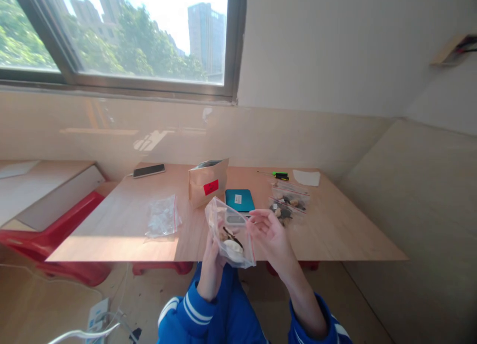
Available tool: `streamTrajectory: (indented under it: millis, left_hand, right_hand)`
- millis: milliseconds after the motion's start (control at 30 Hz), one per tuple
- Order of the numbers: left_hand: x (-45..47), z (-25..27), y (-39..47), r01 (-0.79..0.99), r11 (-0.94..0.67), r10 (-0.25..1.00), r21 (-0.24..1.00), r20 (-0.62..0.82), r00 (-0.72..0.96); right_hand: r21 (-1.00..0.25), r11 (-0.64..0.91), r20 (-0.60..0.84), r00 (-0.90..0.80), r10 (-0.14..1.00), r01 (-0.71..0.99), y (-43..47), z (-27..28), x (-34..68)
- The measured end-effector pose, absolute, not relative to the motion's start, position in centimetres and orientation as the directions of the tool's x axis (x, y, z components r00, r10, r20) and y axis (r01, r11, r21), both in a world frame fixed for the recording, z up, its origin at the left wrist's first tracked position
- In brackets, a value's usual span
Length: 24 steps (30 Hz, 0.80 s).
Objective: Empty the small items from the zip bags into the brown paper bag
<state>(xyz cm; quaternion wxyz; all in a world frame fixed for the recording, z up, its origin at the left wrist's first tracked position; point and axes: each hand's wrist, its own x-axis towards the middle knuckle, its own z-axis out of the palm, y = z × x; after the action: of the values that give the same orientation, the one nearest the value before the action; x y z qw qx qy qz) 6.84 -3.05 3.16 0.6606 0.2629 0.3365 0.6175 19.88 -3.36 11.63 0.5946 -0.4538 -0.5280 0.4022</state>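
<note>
A clear zip bag [235, 258] is held up over the table's front edge, with whitish and dark brown dried pieces [233, 248] inside it. My left hand [213, 254] grips the bag from its left side and below. At the bag's right edge, by the red zip line, my right hand [269, 229] has its thumb and fingertips on the plastic. Behind the bag sits a teal scale [239, 199] with a small white label. A brown paper pouch [206, 182] with a red label stands open at the top, just left of the scale.
Several zip bags of dark and tan pieces [288, 203] lie on the right. An unfilled-looking clear bag [163, 216] rests on the left. Farther back are a phone [149, 170], screwdrivers [279, 175] and white paper [306, 177]. Red stools [162, 268] stand under the table.
</note>
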Motion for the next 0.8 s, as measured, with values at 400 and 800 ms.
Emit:
streamTrajectory:
  millis: [400, 800]
  left_hand:
    - [5.3, 1.3, -2.8, -0.447, 0.046, 0.956, 0.893, -0.169, -0.24]
    - [4.8, 3.5, -3.0, -0.252, 0.07, 0.934, 0.965, -0.152, -0.323]
  right_hand:
    - [-0.749, 0.345, 0.091, -0.429, 0.899, 0.565, -2.6, 13.0, 19.3]
    - [-0.763, 0.405, 0.03, -0.598, 0.801, 0.504, -1.8, 11.5, 17.9]
